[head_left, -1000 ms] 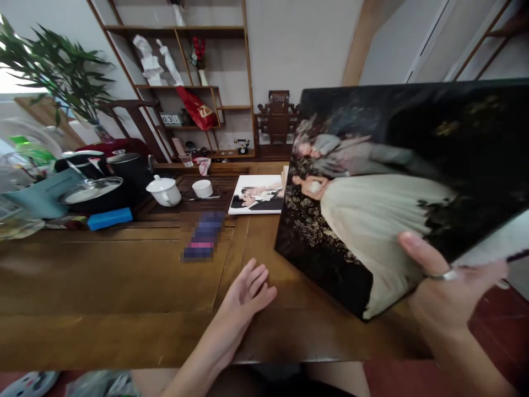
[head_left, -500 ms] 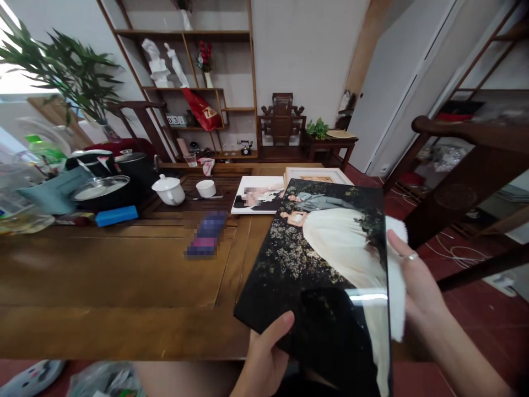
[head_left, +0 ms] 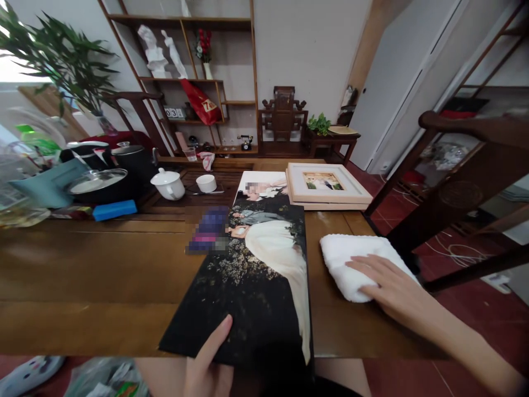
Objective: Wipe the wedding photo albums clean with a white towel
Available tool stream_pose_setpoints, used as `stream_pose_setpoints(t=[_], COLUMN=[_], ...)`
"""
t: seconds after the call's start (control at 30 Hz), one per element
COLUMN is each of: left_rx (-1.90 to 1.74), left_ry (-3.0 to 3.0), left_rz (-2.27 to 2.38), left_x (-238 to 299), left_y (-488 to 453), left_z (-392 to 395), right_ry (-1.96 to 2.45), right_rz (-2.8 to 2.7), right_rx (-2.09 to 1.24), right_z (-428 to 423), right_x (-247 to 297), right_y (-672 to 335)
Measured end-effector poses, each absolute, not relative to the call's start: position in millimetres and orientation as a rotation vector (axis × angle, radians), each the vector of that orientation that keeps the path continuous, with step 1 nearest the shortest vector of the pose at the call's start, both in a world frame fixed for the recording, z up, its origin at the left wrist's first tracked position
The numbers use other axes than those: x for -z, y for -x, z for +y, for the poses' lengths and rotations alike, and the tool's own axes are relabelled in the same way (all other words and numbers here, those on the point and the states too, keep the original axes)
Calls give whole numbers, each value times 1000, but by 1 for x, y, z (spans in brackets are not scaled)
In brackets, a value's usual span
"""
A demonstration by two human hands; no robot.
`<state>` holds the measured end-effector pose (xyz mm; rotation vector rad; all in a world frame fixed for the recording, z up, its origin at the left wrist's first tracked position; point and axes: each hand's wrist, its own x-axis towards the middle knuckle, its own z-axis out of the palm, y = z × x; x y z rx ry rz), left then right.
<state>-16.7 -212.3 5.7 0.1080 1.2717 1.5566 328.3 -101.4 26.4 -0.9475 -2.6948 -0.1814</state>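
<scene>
My left hand (head_left: 210, 353) is closed on the near edge of a dark, glossy wedding photo panel (head_left: 243, 292), its thumb on top and fingers underneath. The panel lies tilted over the table's front edge and shows a couple, one in a long white gown. Over on the right, my right hand (head_left: 380, 281) rests with fingers stretched across a folded white towel (head_left: 343, 259) on the table. Behind the panel is a white-edged photo panel (head_left: 260, 179), partly covered. Beside it, light wooden picture frames (head_left: 351, 187) are stacked.
A phone-sized, blurred-out item (head_left: 204, 234) lies left of the panel. Farther left are a lidded white cup (head_left: 168, 184), a small white bowl (head_left: 206, 183), a blue block (head_left: 114, 210) and a glass-lidded pan (head_left: 97, 182). A dark wooden chair (head_left: 458, 187) stands at the right.
The photo panel has moved left and lower in my left hand. My right hand has come away from behind it and moved the towel onto the table, where its fingers now spread over it.
</scene>
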Motion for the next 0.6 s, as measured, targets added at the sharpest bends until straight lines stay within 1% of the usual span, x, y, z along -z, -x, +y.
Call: stream_pose_setpoints(t=[0.1,0.2,0.27,0.33,0.4,0.6], left_rx=[-1540,-1504,-1470,-1426,-1376,-1263], left_ry=[-130,-110,-96,-94,-106,-169], left_rz=[1307,1303,1303,1293,1273,1231], left_x=[1,7,10,10,8,4], left_y=[21,21,17,13,10,11], left_z=[-220,-229,-234,-235,-235,-228], right_ry=[1019,1040,1016,964,930,921], right_rz=[-2772,-2762,-2690,-2645,-2620,-2885], right_rx=[-127,-421,-507,-426,-262,146], right_z=[-102,-82,-57,-24,11,92], right_x=[-43,-89,-120,-139,-140,-87], right_y=[-330,-322,-300,-266,-225,-119])
